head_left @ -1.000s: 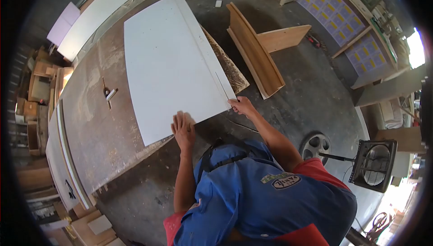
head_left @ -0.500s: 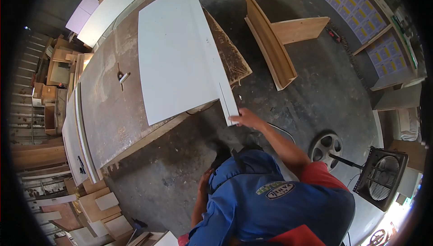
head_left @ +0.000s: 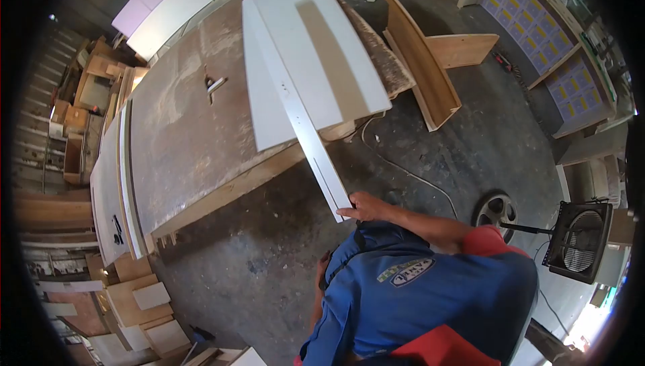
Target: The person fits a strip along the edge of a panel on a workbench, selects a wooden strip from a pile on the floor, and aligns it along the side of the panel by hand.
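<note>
Scuffed brown workbench surface is partly covered by a white panel, and over it 1 long white strip is laid out ahead of the body, its long axis slanted from far left down to the near right, where its near end is overhung past the bench edge. That end is held in the right hand, much the nearer of the 2, with the fingers closed narrowly on it. By the hip, the left hand is mostly hidden (its grip cannot be told), well apart from the strip.
</note>
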A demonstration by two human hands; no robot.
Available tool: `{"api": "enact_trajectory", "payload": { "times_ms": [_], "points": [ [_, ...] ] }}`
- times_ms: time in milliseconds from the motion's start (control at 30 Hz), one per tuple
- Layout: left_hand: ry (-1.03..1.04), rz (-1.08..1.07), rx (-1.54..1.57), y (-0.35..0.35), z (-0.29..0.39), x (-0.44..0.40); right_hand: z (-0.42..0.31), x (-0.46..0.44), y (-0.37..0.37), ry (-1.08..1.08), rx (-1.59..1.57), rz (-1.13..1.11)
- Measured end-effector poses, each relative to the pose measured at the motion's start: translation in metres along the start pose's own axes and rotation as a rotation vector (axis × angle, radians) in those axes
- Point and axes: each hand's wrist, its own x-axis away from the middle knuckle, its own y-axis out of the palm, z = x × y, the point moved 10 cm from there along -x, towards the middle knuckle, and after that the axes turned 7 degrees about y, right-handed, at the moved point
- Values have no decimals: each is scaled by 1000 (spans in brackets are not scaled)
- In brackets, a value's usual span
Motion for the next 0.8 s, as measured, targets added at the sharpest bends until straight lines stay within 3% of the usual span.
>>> {"api": "enact_trajectory", "payload": {
  "times_ms": [33, 100, 133, 200, 233, 300, 467, 700, 767, 800],
  "points": [
    [3, 19, 4, -17, -2, 24, -17, -5, 18, -1, 13, -15],
    [-821, 485, 308, -68, -54, 112, -55, -21, 57, -69, -117, -76],
    [-811, 521, 321, -86, -32, 124, -69, -31, 81, -92, -173, -110],
    [-980, 551, -267, -148, 24, 166, -106, -42, 128, -60, -172, -207],
    [-989, 632, -258, -163, 30, 197, -121, -50, 161, -19, -184, -276],
    [-912, 1056, 71, -179, 43, 268, -150, -61, 228, -106, -226, -393],
    [-1092, 1349, 146, -172, 67, 380, -203, -69, 314, -107, -260, -539],
    [-1214, 1339, 241, -161, 36, 434, -246, -135, 425, -105, -103, -675],
    [-1163, 987, -180, -184, 69, 398, -265, -161, 461, -106, -81, -715],
    [-1134, 918, -282, -193, 72, 390, -276, -176, 478, -103, -69, -734]
  ]
}}
